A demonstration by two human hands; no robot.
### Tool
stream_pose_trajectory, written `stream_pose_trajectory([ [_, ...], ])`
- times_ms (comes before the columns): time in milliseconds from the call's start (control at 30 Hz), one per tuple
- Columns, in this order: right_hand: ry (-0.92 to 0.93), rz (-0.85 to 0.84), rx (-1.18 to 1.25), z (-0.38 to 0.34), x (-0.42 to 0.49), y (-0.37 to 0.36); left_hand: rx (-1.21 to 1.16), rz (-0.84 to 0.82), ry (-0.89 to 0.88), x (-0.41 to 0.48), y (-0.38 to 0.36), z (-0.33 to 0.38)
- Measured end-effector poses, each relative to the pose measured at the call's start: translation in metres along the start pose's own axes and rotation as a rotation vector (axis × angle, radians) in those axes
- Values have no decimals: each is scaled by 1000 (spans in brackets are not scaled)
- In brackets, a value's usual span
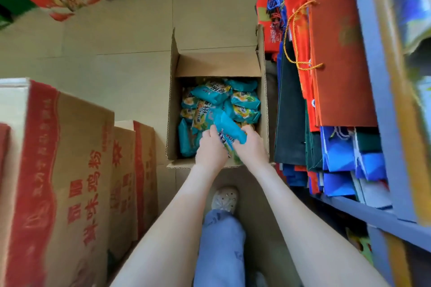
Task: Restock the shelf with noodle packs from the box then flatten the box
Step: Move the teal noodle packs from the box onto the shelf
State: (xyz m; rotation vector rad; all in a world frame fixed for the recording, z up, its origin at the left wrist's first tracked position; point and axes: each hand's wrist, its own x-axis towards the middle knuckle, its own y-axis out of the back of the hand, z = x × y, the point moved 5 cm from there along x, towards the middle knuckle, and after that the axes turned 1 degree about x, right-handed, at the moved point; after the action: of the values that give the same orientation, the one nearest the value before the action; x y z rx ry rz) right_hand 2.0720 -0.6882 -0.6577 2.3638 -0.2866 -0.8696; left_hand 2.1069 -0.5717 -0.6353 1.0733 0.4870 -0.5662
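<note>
The open brown cardboard box (218,66) stands on the tiled floor (116,53), just beside the blue-framed metal shelf (373,77) on the right, and it is still well filled with teal plastic noodle packs (245,100) lying loose and crosswise. At the box's near end, the left hand (211,147) and right hand (250,147) close on a small bunch of packs (229,131) from either side. Each grip is curled round the slippery wrappers, and the bunch is pressed between the two palms. How many packs are in the bunch I cannot tell.

The restocking looks far from done, and the flattening cannot start until the box is emptied.

The main risk is the hold itself. Glossy film squeezed only from the sides may let a middle pack slide out as the bunch is lifted and drop back into the box or onto the floor. Squeezing harder could crush the brittle noodles inside. The nearby shelf level is packed with red and blue paper gift bags (338,53) whose cord handles stick out, so a swing to the right could snag them. The upright flaps could also catch the wrists on the way up
</note>
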Motion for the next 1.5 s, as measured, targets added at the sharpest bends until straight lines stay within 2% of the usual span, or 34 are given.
stream_pose_trajectory([
  [133,50,25,77,18,-37,18,236,-129,-103,-37,-19,6],
  [300,190,125,102,34,-42,8,329,4,-142,-43,-44,-12],
  [400,371,153,-7,39,-15,-14,487,60,-194,-17,-68,-31],
  [500,487,99,-219,53,15,-47,663,62,-235,18,-95,-55],
  [567,465,74,-296,72,33,-69,695,95,-254,36,-109,-67],
  [667,381,34,-288,83,52,-84,781,142,-337,55,-120,-72],
  [800,473,-233,-222,71,40,-82,757,137,-454,66,-116,-71],
  [833,443,-320,-272,74,35,-81,752,128,-466,65,-117,-71],
  [900,380,-443,-525,85,22,-84,776,86,-446,56,-122,-74],
  [967,395,-443,-794,95,13,-91,807,48,-431,44,-128,-77],
  [1033,470,-381,-907,94,0,-95,829,48,-443,32,-126,-76],
  [1167,546,-363,-919,88,-35,-89,852,36,-427,3,-120,-79],
  [1500,507,-503,-894,105,-164,-72,809,-55,-376,-136,-140,-94],
])
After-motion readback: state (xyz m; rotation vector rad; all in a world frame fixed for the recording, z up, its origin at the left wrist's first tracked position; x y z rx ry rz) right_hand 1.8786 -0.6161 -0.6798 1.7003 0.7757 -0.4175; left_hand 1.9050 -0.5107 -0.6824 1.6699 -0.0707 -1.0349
